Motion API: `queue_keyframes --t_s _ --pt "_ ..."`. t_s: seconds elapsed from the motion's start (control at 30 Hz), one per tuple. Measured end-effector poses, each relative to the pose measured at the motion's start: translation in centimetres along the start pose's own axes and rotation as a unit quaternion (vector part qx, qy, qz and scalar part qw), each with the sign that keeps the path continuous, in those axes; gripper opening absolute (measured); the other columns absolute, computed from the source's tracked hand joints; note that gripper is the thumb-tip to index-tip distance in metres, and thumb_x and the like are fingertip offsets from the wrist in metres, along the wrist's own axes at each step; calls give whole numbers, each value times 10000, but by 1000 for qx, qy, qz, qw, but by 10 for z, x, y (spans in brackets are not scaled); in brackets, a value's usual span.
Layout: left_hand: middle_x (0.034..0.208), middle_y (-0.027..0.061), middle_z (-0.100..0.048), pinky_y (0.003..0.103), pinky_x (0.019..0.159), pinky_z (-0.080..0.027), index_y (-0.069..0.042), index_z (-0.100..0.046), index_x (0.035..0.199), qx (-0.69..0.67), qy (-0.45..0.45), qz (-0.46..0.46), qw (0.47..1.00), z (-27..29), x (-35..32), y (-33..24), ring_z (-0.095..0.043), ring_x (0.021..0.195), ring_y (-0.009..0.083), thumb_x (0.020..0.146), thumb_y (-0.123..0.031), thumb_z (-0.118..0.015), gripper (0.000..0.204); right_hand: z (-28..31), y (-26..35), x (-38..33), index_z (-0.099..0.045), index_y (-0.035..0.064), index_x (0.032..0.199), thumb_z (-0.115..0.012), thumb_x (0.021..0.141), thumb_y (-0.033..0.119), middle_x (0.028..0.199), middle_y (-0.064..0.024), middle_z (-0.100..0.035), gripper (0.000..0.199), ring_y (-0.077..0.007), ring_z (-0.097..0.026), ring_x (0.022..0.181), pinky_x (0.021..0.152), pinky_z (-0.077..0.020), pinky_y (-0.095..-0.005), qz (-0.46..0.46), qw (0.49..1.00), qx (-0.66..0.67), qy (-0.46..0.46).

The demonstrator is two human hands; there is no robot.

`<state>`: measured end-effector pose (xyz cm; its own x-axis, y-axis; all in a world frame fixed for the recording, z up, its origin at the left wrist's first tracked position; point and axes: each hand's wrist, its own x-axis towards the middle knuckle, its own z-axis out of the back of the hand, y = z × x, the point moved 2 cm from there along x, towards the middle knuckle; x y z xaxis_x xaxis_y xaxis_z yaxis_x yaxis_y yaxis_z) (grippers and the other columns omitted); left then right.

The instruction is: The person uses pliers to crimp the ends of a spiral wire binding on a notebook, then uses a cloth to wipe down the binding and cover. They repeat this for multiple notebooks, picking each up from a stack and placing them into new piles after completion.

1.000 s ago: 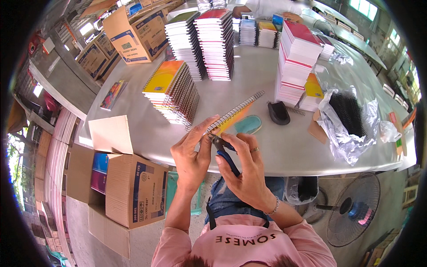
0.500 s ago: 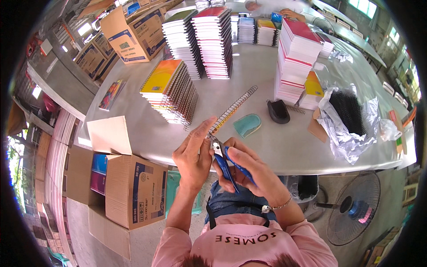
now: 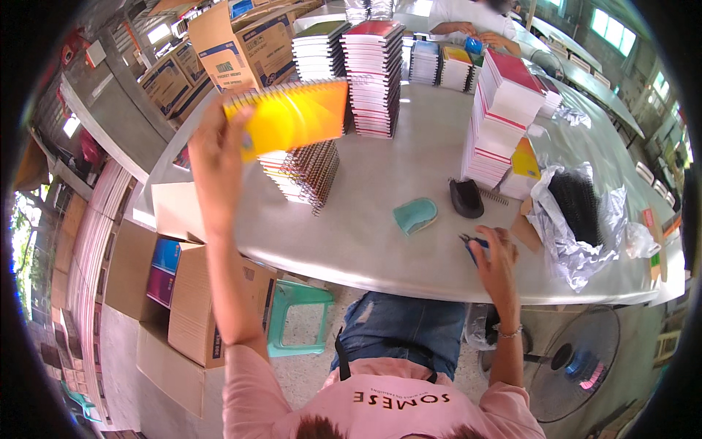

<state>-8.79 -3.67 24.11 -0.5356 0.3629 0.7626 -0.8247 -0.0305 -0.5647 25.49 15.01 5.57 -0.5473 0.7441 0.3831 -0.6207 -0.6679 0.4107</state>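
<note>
My left hand (image 3: 218,150) is raised at the left, closed on the edge of a yellow-orange spiral notebook (image 3: 300,117). The notebook is held above a stack of spiral-bound notebooks (image 3: 311,174), and partly covers it. Low at the right, my right hand (image 3: 500,260) is at the tabletop, its fingers round blue-handled wire cutters (image 3: 477,250). The cutters' jaws point away to the left; whether they rest on the table is hard to tell. Left of them lies a teal rounded pad (image 3: 415,216). Just beyond sits a black rounded object (image 3: 466,198) beside a loose wire coil (image 3: 494,197).
Tall notebook stacks (image 3: 371,80) stand at the back, and a red-topped stack (image 3: 504,91) at the right. Crumpled wrapping (image 3: 548,241) holds black coils. Open cartons (image 3: 194,293), a green stool (image 3: 272,344) and a fan (image 3: 574,366) stand below. Another person's hands (image 3: 491,38) work across the table.
My hands have parted. The left has carried the notebook up and left over the stack; the right has moved the cutters right, down to the table. The view has shifted slightly.
</note>
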Motion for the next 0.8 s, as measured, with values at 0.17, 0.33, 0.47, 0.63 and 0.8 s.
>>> queue_keyframes --t_s 0.17,0.33,0.47,0.63,0.8 --pt "1175 65 -608 283 970 -393 -60 -599 1277 -51 194 15 980 3 90 43 -549 1063 159 1003 -228 -414 370 42 -39 0 -607 146 1210 -625 932 250 1205 -119 -582 298 -321 -494 1210 1055 -281 -489 -71 997 -14 -4" --pt "1246 140 -614 354 1099 -314 -138 -676 1182 -6 327 -62 943 -40 136 116 -514 1197 274 989 -298 -294 457 66 -45 5 -627 144 1207 -610 945 293 1218 -96 -619 302 -290 -512 1207 1076 -257 -467 -120 990 -64 30" --pt "1323 158 -573 396 1142 -282 -202 -697 1180 137 456 -66 877 -100 126 97 -486 1270 310 964 -321 -288 477 82 -54 6 -647 149 1181 -607 944 315 1131 -68 -659 292 -275 -548 1169 1109 -172 -527 -156 987 -17 42" --pt "1404 127 -484 430 1172 -234 -261 -637 1291 165 451 -99 871 -95 103 151 -391 1356 276 955 -568 -325 551 78 -44 11 -648 134 1184 -607 941 332 1095 -64 -684 316 -265 -571 1148 1137 -126 -529 -168 981 -2 97" --pt "1534 116 -336 448 1202 -160 -194 -458 1455 160 417 1 895 -88 71 132 -181 1455 321 922 -728 -345 763 87 -62 10 -655 136 1174 -602 935 348 1074 -47 -687 324 -224 -606 1025 1083 -209 -465 -161 983 -43 81"
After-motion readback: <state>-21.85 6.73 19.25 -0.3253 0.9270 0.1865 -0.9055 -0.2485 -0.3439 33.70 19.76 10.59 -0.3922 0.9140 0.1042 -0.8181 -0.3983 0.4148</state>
